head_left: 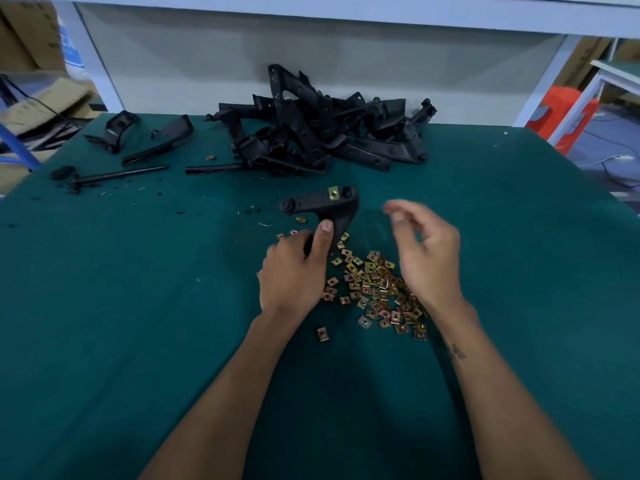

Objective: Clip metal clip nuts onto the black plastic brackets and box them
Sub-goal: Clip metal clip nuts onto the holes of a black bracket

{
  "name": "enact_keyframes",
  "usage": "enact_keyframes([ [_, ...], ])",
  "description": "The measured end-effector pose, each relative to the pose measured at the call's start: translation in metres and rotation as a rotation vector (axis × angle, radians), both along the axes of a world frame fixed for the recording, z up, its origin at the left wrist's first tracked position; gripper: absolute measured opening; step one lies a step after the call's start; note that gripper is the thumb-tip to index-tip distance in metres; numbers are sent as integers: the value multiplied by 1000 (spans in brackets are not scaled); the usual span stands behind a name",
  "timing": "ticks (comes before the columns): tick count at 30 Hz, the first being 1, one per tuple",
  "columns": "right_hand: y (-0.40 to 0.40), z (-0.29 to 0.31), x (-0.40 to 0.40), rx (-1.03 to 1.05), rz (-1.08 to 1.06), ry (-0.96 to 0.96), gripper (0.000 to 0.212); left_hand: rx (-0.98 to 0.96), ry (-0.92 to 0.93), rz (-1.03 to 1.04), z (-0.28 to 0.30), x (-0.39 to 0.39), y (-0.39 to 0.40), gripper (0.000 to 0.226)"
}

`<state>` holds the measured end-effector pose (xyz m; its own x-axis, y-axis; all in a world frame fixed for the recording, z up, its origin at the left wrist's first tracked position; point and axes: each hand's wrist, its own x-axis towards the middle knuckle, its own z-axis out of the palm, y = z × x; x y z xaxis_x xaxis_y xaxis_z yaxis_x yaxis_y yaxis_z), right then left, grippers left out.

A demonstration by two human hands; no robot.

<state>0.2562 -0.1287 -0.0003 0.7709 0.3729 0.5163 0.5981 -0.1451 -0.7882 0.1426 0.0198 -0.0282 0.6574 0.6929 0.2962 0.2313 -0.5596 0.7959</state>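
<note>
My left hand (298, 268) grips the lower end of a black plastic bracket (325, 204), thumb up along its stem. One brass-coloured clip nut (333, 194) sits clipped on the bracket's upper arm, beside a round hole. My right hand (422, 251) hovers to the right of the bracket, blurred, fingers loosely curled and holding nothing that I can see. A scatter of several loose clip nuts (377, 289) lies on the green mat under and between my hands. A pile of black brackets (322, 129) is heaped at the back of the bench.
Loose black parts (138, 143) and plastic crumbs lie at the back left of the green mat (138, 306). A single clip nut (322, 334) lies near my left wrist. Cardboard boxes (31, 36) stand beyond the bench on the left, an orange stool (561, 112) on the right.
</note>
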Motion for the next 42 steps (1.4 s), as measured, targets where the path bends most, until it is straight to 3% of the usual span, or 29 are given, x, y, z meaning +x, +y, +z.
enact_keyframes([
  [4,-4,-6,5,-634,68,-12,22,-6,-13,-7,-1,0,0,69],
  [13,4,-5,0,-677,38,15,16,65,27,-8,0,-1,-1,68],
  [19,-3,-1,8,-368,61,309,21,106,35,-23,1,-2,-4,66],
  [24,-5,-2,8,-342,48,287,21,96,35,-13,2,0,-4,65],
  [32,-5,6,8,44,169,479,27,124,26,-38,1,-2,-4,64],
  [36,-5,10,8,213,126,441,14,148,44,-41,1,-1,-4,63],
  [39,-8,16,7,387,88,459,14,148,40,-70,2,-2,-5,62],
  [42,-11,22,4,432,102,452,15,232,65,-94,2,-2,-7,61],
])
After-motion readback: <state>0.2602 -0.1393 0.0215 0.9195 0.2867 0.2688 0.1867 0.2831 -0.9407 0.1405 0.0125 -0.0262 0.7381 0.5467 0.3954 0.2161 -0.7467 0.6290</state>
